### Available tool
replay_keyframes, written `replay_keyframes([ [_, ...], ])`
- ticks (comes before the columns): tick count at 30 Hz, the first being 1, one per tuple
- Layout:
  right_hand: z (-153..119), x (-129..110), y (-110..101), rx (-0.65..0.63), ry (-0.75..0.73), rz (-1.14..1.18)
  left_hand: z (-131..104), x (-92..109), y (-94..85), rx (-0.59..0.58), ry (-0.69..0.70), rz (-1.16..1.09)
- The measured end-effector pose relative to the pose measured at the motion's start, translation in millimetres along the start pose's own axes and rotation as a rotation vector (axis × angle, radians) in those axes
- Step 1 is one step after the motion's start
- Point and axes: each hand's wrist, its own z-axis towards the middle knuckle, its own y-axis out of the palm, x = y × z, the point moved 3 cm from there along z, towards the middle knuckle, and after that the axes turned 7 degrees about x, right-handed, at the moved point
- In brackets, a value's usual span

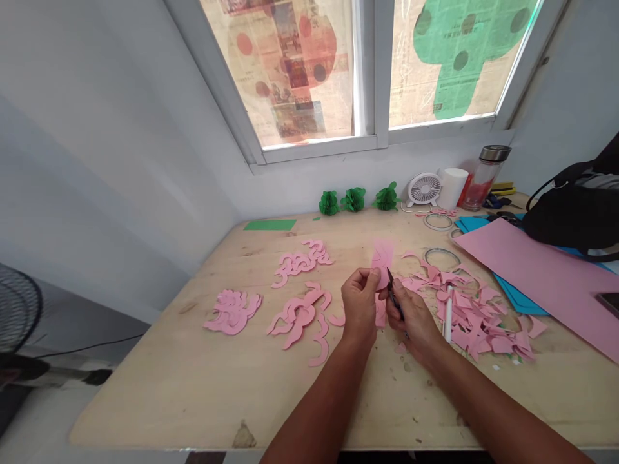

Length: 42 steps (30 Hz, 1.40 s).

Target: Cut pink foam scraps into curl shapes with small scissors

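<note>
Between thumb and fingers, my left hand (pixel 360 306) pinches a piece of pink paper (pixel 383 254) with a drawn line on it. My right hand (pixel 413 322) grips dark scissors (pixel 393 293), whose blades point up and touch or nearly touch the paper's right edge. The handles are mostly hidden by the fingers. Left of my hands lie curved pink paper cutouts (pixel 304 312) in loose groups, with another cluster of cutouts (pixel 232 311) farther left. A heap of pink scraps (pixel 488 322) spreads on the right, with a white pen (pixel 448 316) lying across it.
Green paper balls (pixel 354 200) line the wall beside a small white fan (pixel 424 189) and a glass bottle (pixel 486 177). Rolls of tape (pixel 442 259) sit behind the scraps. Large pink sheet (pixel 546 277) and blue sheets (pixel 520 296) lie right, near a black bag (pixel 570 206).
</note>
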Motion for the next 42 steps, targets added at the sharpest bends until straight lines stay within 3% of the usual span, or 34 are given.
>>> replay_keyframes([
  [42, 2.8, 4.1, -2.7, -0.005, 0.016, 0.019, -2.1, 2.5, 2.3, -0.002, -0.051, -0.092],
])
